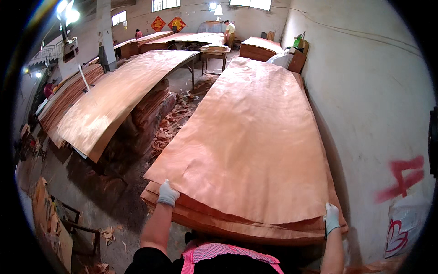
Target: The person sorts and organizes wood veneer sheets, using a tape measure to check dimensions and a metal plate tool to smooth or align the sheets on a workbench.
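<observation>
The left hand (168, 193), in a white glove, grips the near left corner of the top veneer sheet (248, 137), and the gloved right hand (331, 218) is clamped on its near right corner; both arms reach straight forward, wide apart. The sheet lies flat on a tall stack of veneer (237, 228), running away from the person along a white wall (374, 105) that stands just right of the stack and bears red paint marks. Left of the stack, wood scraps (175, 121) litter the concrete floor (118, 205). Beyond the scraps, a second large sheet (118, 96) droops over a bench (189, 64). Far behind the stack, a person in a yellow shirt (230, 30) stands by more piles, under bright windows.
</observation>
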A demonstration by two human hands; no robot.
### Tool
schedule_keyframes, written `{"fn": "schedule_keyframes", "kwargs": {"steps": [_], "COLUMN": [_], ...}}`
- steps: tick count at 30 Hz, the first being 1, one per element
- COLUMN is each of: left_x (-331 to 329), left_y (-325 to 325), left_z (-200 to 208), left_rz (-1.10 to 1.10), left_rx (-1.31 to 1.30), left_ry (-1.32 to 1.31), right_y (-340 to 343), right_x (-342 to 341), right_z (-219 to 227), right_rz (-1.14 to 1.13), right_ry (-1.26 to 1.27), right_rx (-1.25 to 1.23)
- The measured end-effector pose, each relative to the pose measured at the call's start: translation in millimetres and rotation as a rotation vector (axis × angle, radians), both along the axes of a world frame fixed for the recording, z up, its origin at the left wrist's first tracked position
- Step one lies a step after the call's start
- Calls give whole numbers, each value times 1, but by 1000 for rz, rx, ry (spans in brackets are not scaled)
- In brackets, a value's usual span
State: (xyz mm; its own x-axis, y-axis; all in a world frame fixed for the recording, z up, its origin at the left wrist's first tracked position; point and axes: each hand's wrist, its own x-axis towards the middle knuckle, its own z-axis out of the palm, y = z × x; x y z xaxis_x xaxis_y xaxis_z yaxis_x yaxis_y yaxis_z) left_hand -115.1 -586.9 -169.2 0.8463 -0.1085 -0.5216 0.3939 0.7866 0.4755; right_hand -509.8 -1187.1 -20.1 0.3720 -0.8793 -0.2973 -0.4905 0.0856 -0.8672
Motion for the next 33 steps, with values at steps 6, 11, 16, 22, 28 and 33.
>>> {"fn": "schedule_keyframes", "kwargs": {"steps": [6,11,16,22,28,33], "left_x": [-19,-15,-35,-38,-35,-35], "left_y": [-10,-25,20,24,45,36], "left_z": [-10,-21,-13,20,5,20], "left_rz": [13,226,-117,-123,13,-156], "left_rx": [14,726,1514,1555,1010,1319], "left_ry": [-51,-295,-13,59,197,189], "right_y": [-19,-15,-4,-11,-17,-6], "right_x": [-11,-5,10,2,-8,-10], "right_z": [8,-13,-20,-35,-41,-33], "right_rz": [43,62,113,132,69,161], "right_ry": [68,53,5,34,145,118], "right_rx": [-46,49,198,159,88,46]}}
